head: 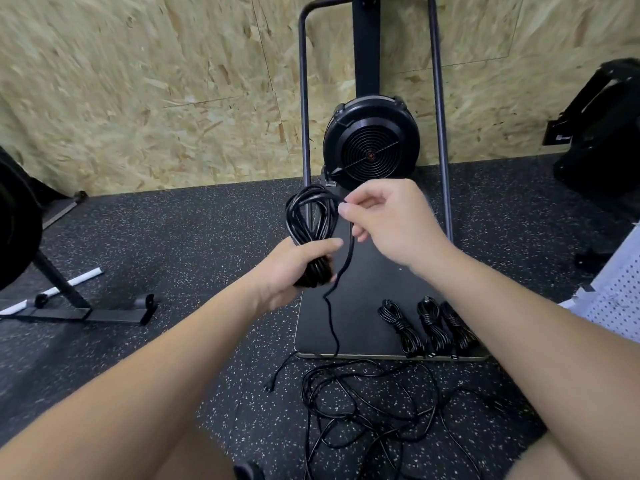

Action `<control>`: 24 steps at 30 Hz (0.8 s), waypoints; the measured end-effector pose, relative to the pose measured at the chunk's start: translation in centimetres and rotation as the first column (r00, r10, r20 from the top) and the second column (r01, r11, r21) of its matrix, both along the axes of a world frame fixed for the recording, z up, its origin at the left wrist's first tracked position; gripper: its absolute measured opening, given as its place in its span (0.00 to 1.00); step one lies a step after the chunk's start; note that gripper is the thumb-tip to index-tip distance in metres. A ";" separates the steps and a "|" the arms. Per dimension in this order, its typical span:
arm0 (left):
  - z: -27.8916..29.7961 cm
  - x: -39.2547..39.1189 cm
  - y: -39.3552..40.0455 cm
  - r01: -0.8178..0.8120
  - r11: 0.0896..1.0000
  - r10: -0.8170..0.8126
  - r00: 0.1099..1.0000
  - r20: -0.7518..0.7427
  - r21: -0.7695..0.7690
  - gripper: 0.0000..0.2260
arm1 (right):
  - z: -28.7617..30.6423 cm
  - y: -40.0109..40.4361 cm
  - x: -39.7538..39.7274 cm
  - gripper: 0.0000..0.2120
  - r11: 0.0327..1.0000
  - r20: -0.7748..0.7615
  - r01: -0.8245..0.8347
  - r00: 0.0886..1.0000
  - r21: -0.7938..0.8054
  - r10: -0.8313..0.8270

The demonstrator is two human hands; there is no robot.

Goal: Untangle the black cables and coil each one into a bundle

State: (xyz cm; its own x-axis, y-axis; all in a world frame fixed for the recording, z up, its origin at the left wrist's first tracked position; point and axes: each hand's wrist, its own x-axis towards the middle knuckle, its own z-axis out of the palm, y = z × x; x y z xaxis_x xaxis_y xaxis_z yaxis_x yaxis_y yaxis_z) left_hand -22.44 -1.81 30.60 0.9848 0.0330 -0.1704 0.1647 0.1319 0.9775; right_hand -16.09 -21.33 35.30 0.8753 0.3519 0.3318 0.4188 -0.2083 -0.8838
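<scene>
My left hand grips a coil of black cable by its lower end, with the loops standing up above the fist. My right hand pinches the same cable's free run just right of the coil's top. From there the run hangs down and trails to the floor. A tangled heap of black cables lies on the speckled floor between my legs. Three finished cable bundles lie side by side on the black base plate, to the right.
A black fan unit on a metal-tube frame stands at the plate's far end against the chipboard wall. A machine's black foot and a white tube lie at the left. Dark equipment and a white perforated panel sit at the right.
</scene>
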 end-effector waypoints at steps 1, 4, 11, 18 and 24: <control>0.2 -0.3 -0.3 0.045 0.999 -0.045 0.999 0.010 -0.010 0.11 | 0.3 0.0 0.1 0.03 0.998 -0.056 -0.004 0.998 0.065 0.007; 0.9 -1.1 -1.5 0.133 0.991 -0.131 0.991 0.037 -0.028 0.08 | 0.6 0.0 0.5 0.05 0.982 -0.194 0.018 0.981 0.190 0.019; 1.2 -1.1 -2.4 0.164 0.979 -0.171 0.984 0.053 0.122 0.03 | 0.4 0.3 0.2 0.07 0.967 -0.249 0.072 0.968 0.242 -0.010; 1.3 0.2 -1.6 -0.005 0.999 0.012 0.982 0.186 -0.036 0.01 | -0.3 0.0 1.0 0.13 0.952 -0.202 -0.025 0.975 0.305 0.090; 1.8 1.2 -0.3 -0.197 0.951 0.248 0.947 0.207 -0.238 0.07 | -4.9 0.8 -0.5 0.32 0.887 -0.461 -0.457 0.804 -0.073 0.376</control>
